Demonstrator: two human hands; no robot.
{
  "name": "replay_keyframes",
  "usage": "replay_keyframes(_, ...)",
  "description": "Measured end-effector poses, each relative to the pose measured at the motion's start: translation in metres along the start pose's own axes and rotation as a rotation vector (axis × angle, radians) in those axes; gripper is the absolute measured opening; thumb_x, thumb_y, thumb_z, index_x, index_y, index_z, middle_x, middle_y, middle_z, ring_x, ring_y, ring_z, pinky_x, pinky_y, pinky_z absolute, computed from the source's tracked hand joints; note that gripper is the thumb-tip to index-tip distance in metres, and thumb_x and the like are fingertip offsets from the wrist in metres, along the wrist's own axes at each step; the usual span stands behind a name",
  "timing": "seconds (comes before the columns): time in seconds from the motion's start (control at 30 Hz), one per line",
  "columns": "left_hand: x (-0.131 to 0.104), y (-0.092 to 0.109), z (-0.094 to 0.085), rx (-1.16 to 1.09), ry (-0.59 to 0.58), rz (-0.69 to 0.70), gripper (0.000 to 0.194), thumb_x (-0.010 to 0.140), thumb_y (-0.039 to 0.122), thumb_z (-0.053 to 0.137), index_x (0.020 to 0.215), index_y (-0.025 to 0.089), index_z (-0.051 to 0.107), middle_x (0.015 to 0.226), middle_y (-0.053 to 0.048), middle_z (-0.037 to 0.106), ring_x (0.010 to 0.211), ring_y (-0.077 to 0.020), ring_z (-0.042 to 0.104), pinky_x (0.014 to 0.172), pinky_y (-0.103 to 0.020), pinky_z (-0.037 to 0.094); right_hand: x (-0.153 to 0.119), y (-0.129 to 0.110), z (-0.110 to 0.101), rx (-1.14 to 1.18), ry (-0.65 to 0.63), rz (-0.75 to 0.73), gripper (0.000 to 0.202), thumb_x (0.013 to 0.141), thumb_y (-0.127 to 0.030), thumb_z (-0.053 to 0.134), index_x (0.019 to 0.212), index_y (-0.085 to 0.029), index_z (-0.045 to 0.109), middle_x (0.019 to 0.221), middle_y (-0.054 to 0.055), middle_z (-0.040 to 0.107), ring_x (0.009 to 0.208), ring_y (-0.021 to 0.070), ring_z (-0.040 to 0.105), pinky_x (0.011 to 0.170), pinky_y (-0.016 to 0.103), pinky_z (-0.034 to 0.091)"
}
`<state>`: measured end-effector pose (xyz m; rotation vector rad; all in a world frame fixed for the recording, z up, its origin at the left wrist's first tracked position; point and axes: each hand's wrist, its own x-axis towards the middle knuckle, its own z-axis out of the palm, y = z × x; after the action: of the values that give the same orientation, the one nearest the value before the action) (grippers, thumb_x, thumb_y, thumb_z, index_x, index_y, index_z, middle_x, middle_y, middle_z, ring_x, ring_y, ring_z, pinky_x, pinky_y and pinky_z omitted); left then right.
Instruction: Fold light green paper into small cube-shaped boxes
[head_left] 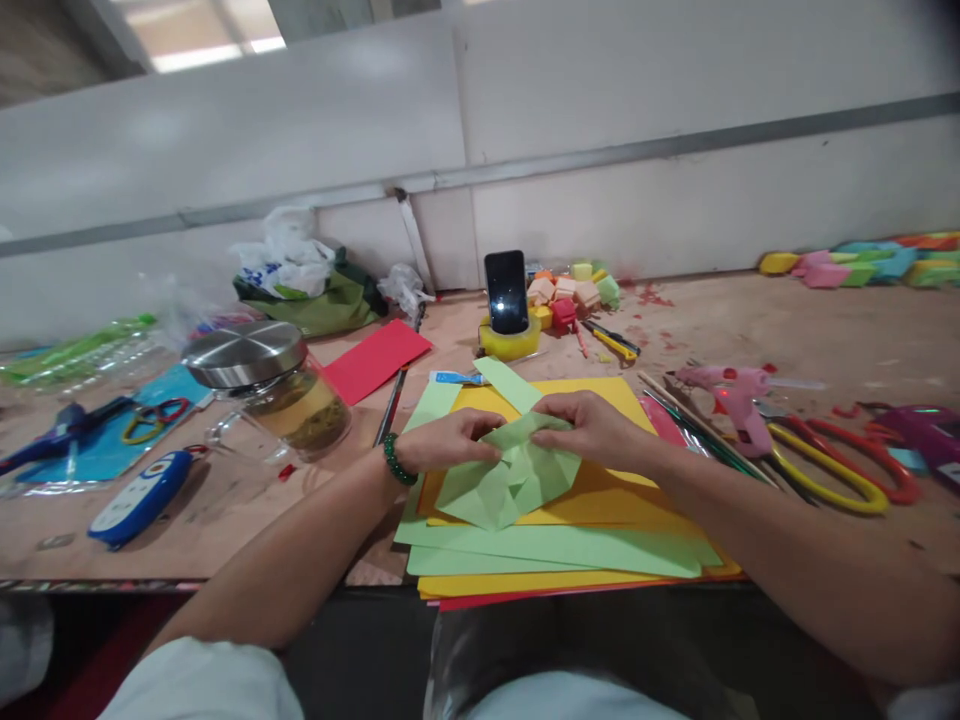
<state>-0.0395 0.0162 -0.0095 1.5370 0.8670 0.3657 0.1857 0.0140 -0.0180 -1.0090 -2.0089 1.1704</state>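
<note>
Both hands hold a creased, partly folded sheet of light green paper (517,475) above a stack of coloured paper. My left hand (454,440), with a dark green bead bracelet (398,460) at the wrist, pinches its upper left edge. At the upper right edge, my right hand (592,425) grips the same sheet between thumb and fingers. Below lie yellow sheets (611,395) and light green sheets (555,550), with red edges showing at the bottom. A narrow green strip (510,385) sticks out behind the hands.
A glass jar (300,405), red paper (379,360) and a blue-white device (142,497) are on the left. Behind the stack, a phone (507,292) leans on a yellow tape roll (510,342). A pink glue gun (739,400) and scissors (832,470) lie right.
</note>
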Motion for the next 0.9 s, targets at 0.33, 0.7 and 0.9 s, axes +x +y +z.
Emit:
replay_keyframes(0.33,-0.004,0.005,0.000,0.091,0.133,-0.110,0.030,0.069,0.039,0.072,0.082,0.012,0.067,0.073,-0.002,0.068,0.060,-0.0114,0.059,0.056,-0.020,0.047,0.000,-0.005,-0.006,0.064,-0.055,0.017,0.022,0.070,-0.029,0.058,0.085,-0.016,0.068,0.077,0.001,0.067,0.068,0.0142,0.057,0.062,0.025,0.044)
replay_keyframes(0.7,-0.003,0.011,0.010,0.195,0.229,-0.001,0.026,0.077,0.038,0.058,0.079,0.014,0.066,0.076,-0.002,0.065,0.066,-0.0126,0.055,0.057,-0.021,0.042,-0.001,0.004,0.001,-0.226,0.082,-0.119,0.012,0.075,-0.025,0.054,0.080,-0.017,0.063,0.073,0.001,0.065,0.067,0.0138,0.057,0.062,0.024,0.043)
replay_keyframes(0.9,0.003,0.002,0.012,0.236,0.242,0.023,0.019,0.079,0.026,0.052,0.078,0.013,0.066,0.071,-0.001,0.064,0.063,-0.0119,0.053,0.062,-0.022,0.042,-0.001,0.007,0.001,-0.217,0.179,-0.207,0.013,0.071,-0.017,0.053,0.080,-0.018,0.061,0.074,0.000,0.064,0.067,0.0138,0.058,0.062,0.024,0.044)
